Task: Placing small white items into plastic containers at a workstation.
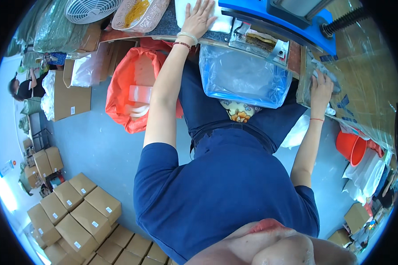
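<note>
My left hand lies flat with fingers spread on a white sheet on the worktop. Over to the right, my right hand has its fingers bent onto a grey, crumpled, cloth-like bundle beside a taped carton; the fingertips are partly hard to make out. A blue press-like machine stands at the back, with a metal fixture in front of it. Below the table edge, a bin lined with a clear blue bag sits over my lap.
An orange-red bag holding pale pieces stands left of my legs. A patterned basket with yellow items is on the worktop. Stacked cartons fill the lower left. A red bucket stands at right. Another person is far left.
</note>
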{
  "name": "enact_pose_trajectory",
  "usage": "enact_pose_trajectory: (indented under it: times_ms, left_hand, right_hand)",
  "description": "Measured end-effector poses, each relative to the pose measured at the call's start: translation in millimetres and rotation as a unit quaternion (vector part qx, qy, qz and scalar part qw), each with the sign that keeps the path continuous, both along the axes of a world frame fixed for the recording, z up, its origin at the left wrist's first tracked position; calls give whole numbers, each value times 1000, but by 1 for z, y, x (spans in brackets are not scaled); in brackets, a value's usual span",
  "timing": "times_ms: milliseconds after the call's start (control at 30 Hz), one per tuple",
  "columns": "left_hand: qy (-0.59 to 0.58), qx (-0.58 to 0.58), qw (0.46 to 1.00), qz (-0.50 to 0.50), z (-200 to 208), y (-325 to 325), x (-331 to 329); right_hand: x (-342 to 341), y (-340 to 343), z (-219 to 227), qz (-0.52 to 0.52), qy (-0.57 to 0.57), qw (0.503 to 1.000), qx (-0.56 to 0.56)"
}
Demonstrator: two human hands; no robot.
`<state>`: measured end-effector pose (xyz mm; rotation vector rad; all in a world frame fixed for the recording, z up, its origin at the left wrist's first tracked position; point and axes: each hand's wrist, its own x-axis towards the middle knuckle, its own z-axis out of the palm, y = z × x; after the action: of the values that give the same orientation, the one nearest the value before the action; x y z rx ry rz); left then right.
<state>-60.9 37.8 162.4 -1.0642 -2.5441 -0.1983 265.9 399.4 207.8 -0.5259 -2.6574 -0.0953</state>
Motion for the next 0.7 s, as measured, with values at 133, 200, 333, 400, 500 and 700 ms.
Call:
enact_pose_trajectory:
  times_ms: [133, 200, 333, 400, 500, 700]
  left_hand:
    - [-38, -24, 999, 19, 18, -1, 18]
    - [-42, -30, 998, 34, 15, -4, 18]
    - [187, 60, 980, 25, 40, 7, 44]
    - [97, 183, 977, -49, 25, -6, 48]
    - [-12, 129, 991, -14, -22, -21, 89]
    - [-18, 207, 977, -50, -2, -29, 92]
  right_hand:
    - [-6, -13, 11, 40, -17, 999, -31]
    - [-9, -11, 11, 43, -20, 998, -43]
    - [-9, -3, 13, 68, -3, 994, -90]
    - [-11, -19, 21, 69, -12, 990, -120]
    - [-13, -24, 24, -28, 42, 977, -206]
    - [-8, -22, 22, 27, 92, 969, -228]
